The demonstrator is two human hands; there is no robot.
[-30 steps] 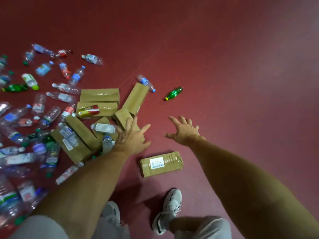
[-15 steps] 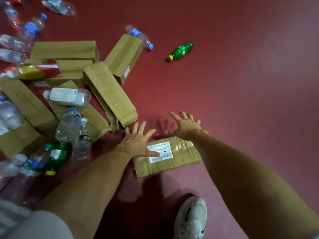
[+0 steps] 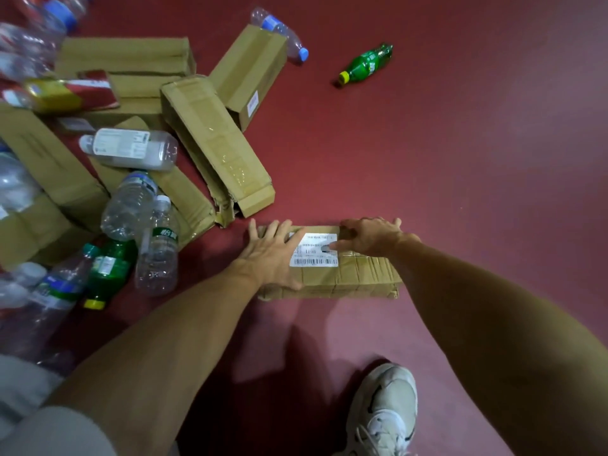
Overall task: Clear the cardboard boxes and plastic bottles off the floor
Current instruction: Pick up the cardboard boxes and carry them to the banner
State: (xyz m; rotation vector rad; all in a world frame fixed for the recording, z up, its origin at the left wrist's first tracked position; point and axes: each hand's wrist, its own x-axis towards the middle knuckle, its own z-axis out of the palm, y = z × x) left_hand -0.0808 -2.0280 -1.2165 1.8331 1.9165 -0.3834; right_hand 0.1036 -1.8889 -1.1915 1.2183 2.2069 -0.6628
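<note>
A flat taped cardboard box with a white barcode label lies on the red floor right in front of me. My left hand rests flat on its left end, fingers straight and reaching the far edge. My right hand grips the box, fingers curled over the far edge and thumb pressed on the label. To the left lies a pile of long cardboard boxes mixed with clear plastic bottles. A green bottle lies alone further out.
A clear bottle with a blue cap lies behind an open-ended box. My white shoe stands on the floor just below the labelled box. The red floor stretches away to the right.
I have bent lower and closer. Both hands came down from above the floor onto the labelled box; the right hand's fingers now hook over its far edge.
</note>
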